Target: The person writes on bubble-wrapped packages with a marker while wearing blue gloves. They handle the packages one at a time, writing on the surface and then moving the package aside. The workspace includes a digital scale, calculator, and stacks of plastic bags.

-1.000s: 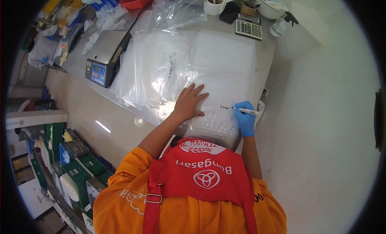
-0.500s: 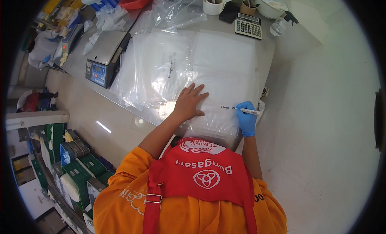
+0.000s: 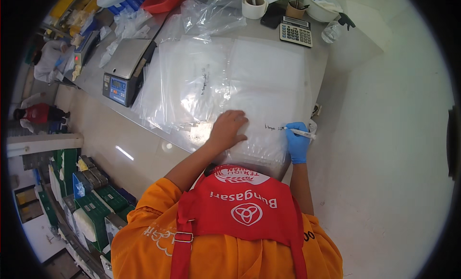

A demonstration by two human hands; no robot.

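A stack of clear plastic bags [image 3: 269,72] lies at the near right of the metal table. My bare left hand [image 3: 227,131] rests on its left part, fingers bent slightly and nothing held. In a blue glove, my right hand [image 3: 298,143] grips a white marker pen [image 3: 303,133], its tip at the right end of a short line of black handwriting [image 3: 274,128] on the top bag. Left of this stack, more clear plastic bags [image 3: 194,72] overlap each other, and one bears black handwriting.
A digital scale [image 3: 124,70] stands on the left of the table [image 3: 319,63]. At the back are a tape roll [image 3: 254,8], a calculator [image 3: 296,33], a spray bottle [image 3: 331,33] and a white bowl [image 3: 322,11]. Green crates [image 3: 91,216] sit lower left. Two people work at far left.
My left hand's fingers have drawn closer together. My right hand has shifted slightly rightward with the marker pen, and the handwriting is longer. The person in red at far left has moved further into view.
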